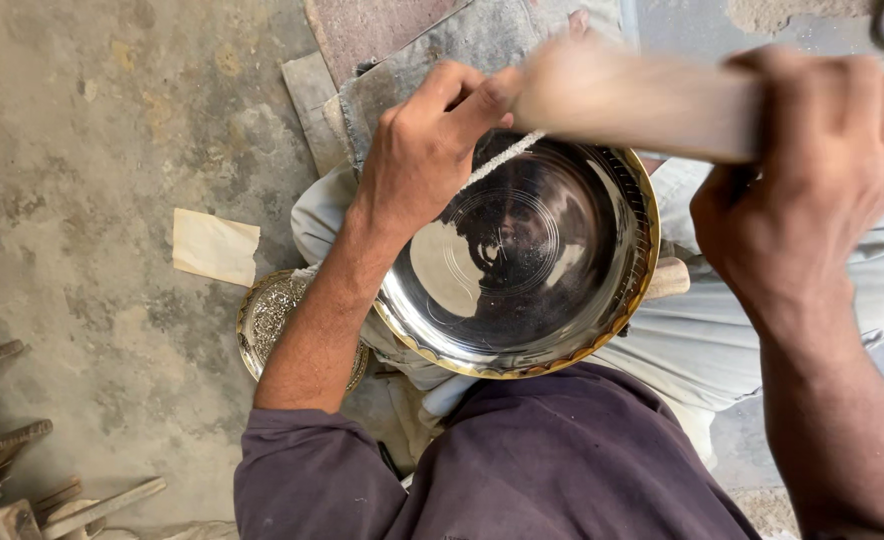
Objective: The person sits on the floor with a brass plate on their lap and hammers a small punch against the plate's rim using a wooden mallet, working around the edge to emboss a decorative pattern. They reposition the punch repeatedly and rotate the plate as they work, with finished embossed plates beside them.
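Rough concrete floor (112, 150), stained and dusty, spreads under a seated person, with wooden tools lying at its lower left edge. Across the lap rests a shiny metal bowl (517, 270) with a scalloped brass rim, tilted toward the camera. Over its far edge sweeps a pale wooden stick (632, 100) (blurred, so plainly moving). Right hand (812, 170) has its fingers clamped round that stick; left hand (427, 150) pinches its other end, fingers together. Rim-working looks in progress, I judge; steady, even strokes seem called for. Beside the knee lies an engraved plate (272, 315) and a paper scrap (215, 246).
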### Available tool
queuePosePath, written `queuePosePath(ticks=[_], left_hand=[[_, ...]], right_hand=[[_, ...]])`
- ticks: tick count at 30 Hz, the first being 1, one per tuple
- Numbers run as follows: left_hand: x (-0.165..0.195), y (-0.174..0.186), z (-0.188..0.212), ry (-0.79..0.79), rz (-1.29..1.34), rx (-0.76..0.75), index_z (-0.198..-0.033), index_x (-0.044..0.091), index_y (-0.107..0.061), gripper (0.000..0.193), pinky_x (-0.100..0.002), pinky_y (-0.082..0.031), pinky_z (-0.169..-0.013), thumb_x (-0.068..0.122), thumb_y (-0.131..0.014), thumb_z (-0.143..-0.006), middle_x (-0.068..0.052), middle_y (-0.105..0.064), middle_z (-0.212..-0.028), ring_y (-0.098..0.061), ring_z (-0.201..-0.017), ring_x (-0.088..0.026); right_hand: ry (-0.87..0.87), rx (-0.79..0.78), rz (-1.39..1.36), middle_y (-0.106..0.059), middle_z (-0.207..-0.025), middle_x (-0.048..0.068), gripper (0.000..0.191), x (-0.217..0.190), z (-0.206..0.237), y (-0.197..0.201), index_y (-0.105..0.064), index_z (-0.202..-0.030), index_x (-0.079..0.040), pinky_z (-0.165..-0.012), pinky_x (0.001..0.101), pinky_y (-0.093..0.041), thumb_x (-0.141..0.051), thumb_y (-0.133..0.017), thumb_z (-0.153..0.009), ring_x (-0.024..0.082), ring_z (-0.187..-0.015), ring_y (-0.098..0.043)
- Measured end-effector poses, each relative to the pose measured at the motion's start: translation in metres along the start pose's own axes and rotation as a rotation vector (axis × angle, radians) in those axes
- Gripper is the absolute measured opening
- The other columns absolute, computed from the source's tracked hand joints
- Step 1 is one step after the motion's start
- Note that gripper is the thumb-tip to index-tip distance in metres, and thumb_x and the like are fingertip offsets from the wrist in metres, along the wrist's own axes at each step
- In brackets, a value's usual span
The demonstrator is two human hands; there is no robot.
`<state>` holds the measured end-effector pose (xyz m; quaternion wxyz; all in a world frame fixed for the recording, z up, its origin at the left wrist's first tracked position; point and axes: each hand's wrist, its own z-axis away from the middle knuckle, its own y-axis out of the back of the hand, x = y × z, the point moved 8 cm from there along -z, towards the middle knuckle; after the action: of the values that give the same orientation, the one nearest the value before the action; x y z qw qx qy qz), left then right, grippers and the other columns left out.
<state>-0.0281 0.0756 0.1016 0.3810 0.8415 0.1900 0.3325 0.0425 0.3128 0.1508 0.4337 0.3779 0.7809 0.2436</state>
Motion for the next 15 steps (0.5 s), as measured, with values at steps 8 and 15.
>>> queuePosePath(ticks=[8, 15], left_hand=[[-0.017, -0.012, 0.012, 0.070, 0.014, 0.105, -0.137, 0.018, -0.058, 0.037, -0.024, -0.069, -0.072, 0.016, -0.074, -0.104, -0.006, -0.068, -0.107, -0.076, -0.092, -0.017], [-0.011, -0.003, 0.007, 0.044, -0.008, 0.043, -0.136, 0.023, -0.058, 0.037, -0.021, -0.068, -0.076, 0.010, -0.074, -0.105, 0.002, -0.067, -0.105, -0.075, -0.092, -0.011]], right_hand=[[0.081, -0.092, 0.410, -0.056, -0.109, 0.018, 0.056, -0.018, -0.008, -0.005, -0.060, -0.132, -0.006, -0.089, 0.0430, -0.041, 0.010, -0.062, -0.079, 0.035, -0.101, -0.054], [-0.058, -0.096, -0.002, -0.059, -0.107, 0.016, 0.050, -0.014, -0.014, -0.005, -0.057, -0.129, -0.002, -0.090, 0.0429, -0.043, 0.005, -0.065, -0.080, 0.034, -0.099, -0.056]])
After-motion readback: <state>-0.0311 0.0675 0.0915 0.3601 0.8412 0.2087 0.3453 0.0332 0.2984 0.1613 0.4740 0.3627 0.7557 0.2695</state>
